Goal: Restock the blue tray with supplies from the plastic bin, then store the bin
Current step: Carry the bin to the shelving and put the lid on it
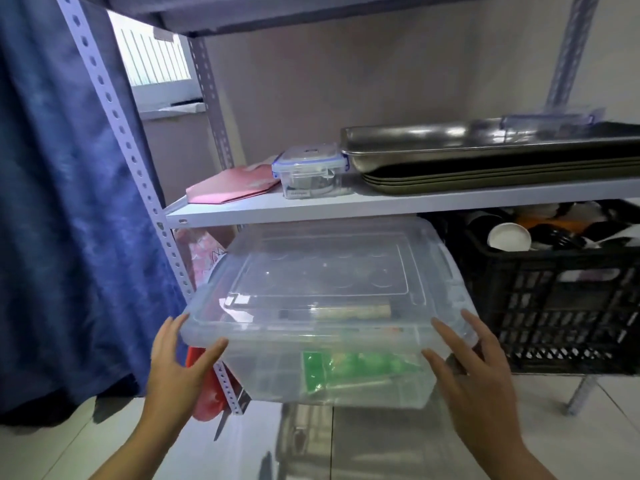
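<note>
A clear plastic bin (322, 344) with a clear lid (322, 271) sits partway into the rack's lower level, under the middle shelf (346, 206), with its near end sticking out over the floor. Green packets (346, 368) and a tan stick-like item (349, 311) show through its walls. My left hand (176, 368) touches the near left corner, fingers along the side and thumb on the front wall. My right hand (474, 372) lies against the near right corner with its fingers spread and straight. No blue tray is in view.
Stacked steel trays (485, 157), a small clip-lid container (310, 171) and a pink folder (232, 187) lie on the middle shelf. A black crate (561, 299) of cups stands right of the bin. A rack upright (138, 168), red bag (207, 400) and blue curtain (52, 202) are on the left.
</note>
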Available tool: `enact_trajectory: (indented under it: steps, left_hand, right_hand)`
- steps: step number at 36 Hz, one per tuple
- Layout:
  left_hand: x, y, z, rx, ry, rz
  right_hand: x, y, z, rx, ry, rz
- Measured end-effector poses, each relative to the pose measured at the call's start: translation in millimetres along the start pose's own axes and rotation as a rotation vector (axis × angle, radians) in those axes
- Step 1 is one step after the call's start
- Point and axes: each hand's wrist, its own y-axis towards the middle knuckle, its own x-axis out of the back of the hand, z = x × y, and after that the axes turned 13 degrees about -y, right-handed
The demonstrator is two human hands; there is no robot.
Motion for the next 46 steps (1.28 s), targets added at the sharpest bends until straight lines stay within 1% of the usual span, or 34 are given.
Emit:
enact_trajectory:
  steps: [2, 4, 5, 10, 15, 20, 23, 25, 27, 31, 33, 39, 43, 46]
  left_hand:
    - [-10.5, 12.0, -7.5, -0.092, 0.071, -0.033]
    - [-23.4, 27.6, -16.8, -0.122, 0.055, 0.005]
    - [-29.4, 36.3, -20.6, -0.119, 0.057, 0.024]
    - [-65.6, 77.5, -33.9, -0.070, 0.091, 0.028]
    - [-87.1, 98.6, -36.8, -0.056, 0.036, -0.015]
    - [-92.2, 114.9, -25.1, -0.082, 0.069, 0.032]
    - [-96.3, 114.1, -19.8, -0.159, 0.105, 0.045]
    - [-101.0, 108.1, -15.5, -0.229, 0.177, 0.063]
    - [-107.7, 99.0, -8.6, -0.281, 0.340, 0.108]
    - [-109.8, 93.0, 4.5, -0.339, 0.654, 0.129]
    - [-107.1, 100.6, 8.9, -0.357, 0.731, 0.135]
    - [-109.8, 119.3, 14.8, -0.383, 0.801, 0.132]
    - [-109.0, 122.5, 22.4, -0.414, 0.803, 0.134]
    - [-109.6, 125.4, 27.4, -0.446, 0.778, 0.120]
  right_hand:
    - [-3.2, 18.0, 2.2, -0.004, -0.073, -0.059]
    - [-10.5, 41.8, 4.9, -0.054, -0.061, -0.134]
    - [-13.5, 53.9, 6.7, -0.059, -0.066, -0.133]
    - [-23.1, 107.9, 7.7, -0.132, -0.051, 0.005]
    - [-23.9, 148.0, 14.3, -0.211, -0.175, 0.069]
    - [-32.4, 154.1, 19.5, -0.194, -0.263, 0.079]
    - [-36.9, 156.6, 19.1, -0.173, -0.338, 0.055]
    - [-38.1, 160.5, 20.6, -0.182, -0.343, 0.045]
    - [-40.6, 161.9, 22.1, -0.198, -0.328, 0.044]
    - [-46.9, 159.8, 21.0, -0.190, -0.354, 0.030]
    - [-49.7, 159.4, 20.3, -0.172, -0.377, 0.017]
    - [-58.7, 164.8, 24.7, -0.190, -0.287, 0.006]
    - [-68.2, 163.1, 19.8, -0.161, -0.264, -0.046]
    - [-76.8, 161.8, 10.3, -0.118, -0.174, -0.102]
